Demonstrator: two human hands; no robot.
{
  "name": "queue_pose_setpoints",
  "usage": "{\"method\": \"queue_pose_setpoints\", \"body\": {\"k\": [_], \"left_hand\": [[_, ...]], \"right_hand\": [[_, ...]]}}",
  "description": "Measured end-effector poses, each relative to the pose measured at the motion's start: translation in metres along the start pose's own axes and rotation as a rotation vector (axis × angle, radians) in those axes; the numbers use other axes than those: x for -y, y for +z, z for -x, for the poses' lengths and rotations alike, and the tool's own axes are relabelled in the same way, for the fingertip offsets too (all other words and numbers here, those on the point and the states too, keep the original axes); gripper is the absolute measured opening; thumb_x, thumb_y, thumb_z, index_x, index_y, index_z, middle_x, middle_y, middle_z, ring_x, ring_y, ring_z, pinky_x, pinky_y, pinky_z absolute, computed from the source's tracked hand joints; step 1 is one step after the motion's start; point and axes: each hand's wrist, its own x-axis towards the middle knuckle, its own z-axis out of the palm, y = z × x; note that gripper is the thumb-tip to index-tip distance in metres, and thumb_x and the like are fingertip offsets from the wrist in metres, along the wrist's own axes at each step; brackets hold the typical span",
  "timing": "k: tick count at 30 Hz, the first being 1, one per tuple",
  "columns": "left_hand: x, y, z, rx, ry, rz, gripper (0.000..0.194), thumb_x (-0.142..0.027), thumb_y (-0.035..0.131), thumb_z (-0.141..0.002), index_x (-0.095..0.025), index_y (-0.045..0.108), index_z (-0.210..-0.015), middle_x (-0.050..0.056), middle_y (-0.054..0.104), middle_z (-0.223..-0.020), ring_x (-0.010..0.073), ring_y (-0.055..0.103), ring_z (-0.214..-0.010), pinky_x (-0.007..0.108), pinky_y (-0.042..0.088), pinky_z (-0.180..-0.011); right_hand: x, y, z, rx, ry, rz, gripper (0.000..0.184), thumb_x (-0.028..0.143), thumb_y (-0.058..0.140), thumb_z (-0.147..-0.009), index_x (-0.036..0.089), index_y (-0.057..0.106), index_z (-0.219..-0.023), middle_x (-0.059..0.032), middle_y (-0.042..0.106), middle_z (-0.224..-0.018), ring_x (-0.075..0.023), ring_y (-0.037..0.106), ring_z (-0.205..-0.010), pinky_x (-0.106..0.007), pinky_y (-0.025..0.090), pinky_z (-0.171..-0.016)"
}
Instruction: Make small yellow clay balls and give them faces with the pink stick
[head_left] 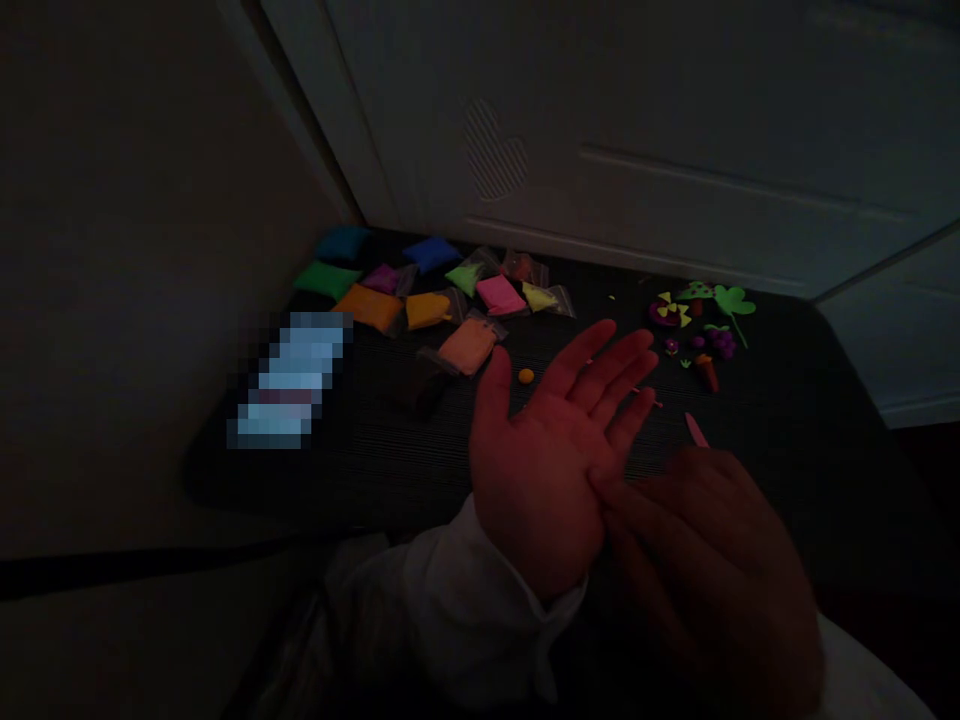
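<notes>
Palm up above the dark table, my left hand (pixel 551 480) is open with its fingers spread. My right hand (pixel 720 560) is closed, its fingertips pressed together against the little-finger side of the left palm. Whatever those fingertips may hold is hidden in the dim light. Just beyond the left thumb and index finger lies a small orange-yellow ball (pixel 526 376). A pink pointed tool (pixel 696 430) lies past the right knuckles, its lower end hidden by the hand. Thin pink bits (pixel 658 404) show on the table by the left fingertips.
Bags of coloured clay, such as orange (pixel 369 307), pink (pixel 501 295) and peach (pixel 469 345), lie at the back left. A blurred lit screen (pixel 291 380) is at the left. Small shaped pieces, including a purple cluster (pixel 721 343) and green clover (pixel 733 301), sit back right.
</notes>
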Motion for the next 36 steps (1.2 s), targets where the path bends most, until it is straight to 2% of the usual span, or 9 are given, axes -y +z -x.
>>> {"method": "queue_pose_setpoints", "body": {"k": [2,7,13,18,24,27,30,33,36], "left_hand": [[-0.001,-0.001,0.001,0.019,-0.037,0.107,0.059,-0.004,-0.017,-0.085,-0.024,0.004,-0.136,0.003,0.036,-0.141,0.0151,0.041,-0.123,0.039,0.047,-0.089],[-0.005,-0.001,0.002,0.064,-0.138,0.165,0.058,-0.008,-0.014,-0.088,-0.028,0.010,-0.136,-0.002,0.041,-0.138,0.0144,0.043,-0.122,0.037,0.046,-0.089],[-0.006,-0.004,0.004,0.116,-0.049,0.062,0.055,-0.011,-0.016,-0.088,-0.028,0.002,-0.137,-0.003,0.035,-0.142,0.0122,0.041,-0.124,0.034,0.047,-0.087],[-0.002,-0.005,0.004,0.136,0.013,0.129,0.057,-0.014,-0.021,-0.086,-0.027,0.001,-0.138,-0.001,0.033,-0.142,0.0131,0.040,-0.124,0.034,0.048,-0.086],[0.003,-0.004,0.004,0.144,-0.041,0.085,0.047,-0.018,-0.004,-0.092,-0.032,-0.002,-0.137,-0.002,0.031,-0.143,0.0168,0.042,-0.123,0.035,0.049,-0.085],[0.003,-0.005,0.002,0.169,-0.112,0.320,0.052,-0.028,-0.014,-0.089,-0.031,0.005,-0.137,-0.002,0.029,-0.144,0.0160,0.039,-0.125,0.036,0.047,-0.088],[-0.001,-0.005,0.001,0.122,-0.313,0.726,0.067,-0.045,-0.017,-0.084,-0.030,0.025,-0.133,-0.003,0.037,-0.140,0.0178,0.040,-0.125,0.039,0.043,-0.093],[-0.004,-0.005,0.001,0.022,-0.388,1.228,0.064,-0.058,0.004,-0.085,-0.025,0.044,-0.122,0.000,0.051,-0.129,0.0207,0.040,-0.124,0.038,0.037,-0.099],[-0.003,-0.007,0.000,-0.045,-0.364,1.597,0.058,-0.057,0.021,-0.085,-0.019,0.054,-0.112,0.005,0.061,-0.115,0.0220,0.042,-0.123,0.037,0.033,-0.101]], "right_hand": [[0.003,0.000,0.001,-0.001,-0.024,0.017,0.032,0.014,0.059,-0.073,0.013,0.058,-0.105,-0.0044,0.066,-0.076,-0.0179,0.050,-0.067,-0.041,0.039,-0.066],[0.004,-0.006,-0.001,-0.009,-0.022,-0.061,0.026,0.015,0.058,-0.073,0.015,0.061,-0.099,-0.0035,0.065,-0.071,-0.0161,0.051,-0.064,-0.039,0.039,-0.065],[0.001,-0.003,0.002,0.010,-0.035,-0.051,0.030,0.017,0.059,-0.072,0.012,0.059,-0.102,-0.0047,0.064,-0.071,-0.0168,0.050,-0.064,-0.042,0.038,-0.067],[0.002,0.001,0.000,-0.004,-0.038,-0.112,0.030,0.019,0.059,-0.072,0.012,0.060,-0.101,-0.0040,0.063,-0.068,-0.0166,0.050,-0.063,-0.039,0.038,-0.064],[-0.007,-0.005,-0.001,0.005,-0.056,-0.091,0.037,0.017,0.059,-0.072,0.009,0.055,-0.108,-0.0040,0.063,-0.072,-0.0166,0.050,-0.066,-0.040,0.038,-0.069],[-0.006,-0.005,0.000,0.027,-0.029,-0.118,0.036,0.015,0.056,-0.074,0.010,0.053,-0.110,-0.0033,0.061,-0.071,-0.0159,0.050,-0.067,-0.038,0.039,-0.070],[-0.006,-0.005,0.002,0.019,0.000,-0.133,0.035,0.014,0.053,-0.076,0.012,0.051,-0.111,-0.0039,0.061,-0.073,-0.0165,0.052,-0.071,-0.035,0.040,-0.070],[-0.013,-0.008,0.010,-0.014,0.062,-0.122,0.035,0.014,0.052,-0.077,0.015,0.050,-0.112,-0.0041,0.059,-0.076,-0.0166,0.054,-0.076,-0.031,0.042,-0.068],[-0.039,-0.008,0.027,-0.152,0.257,-0.055,0.029,0.016,0.054,-0.077,0.020,0.055,-0.106,-0.0041,0.058,-0.084,-0.0147,0.055,-0.074,-0.028,0.043,-0.064]]}}
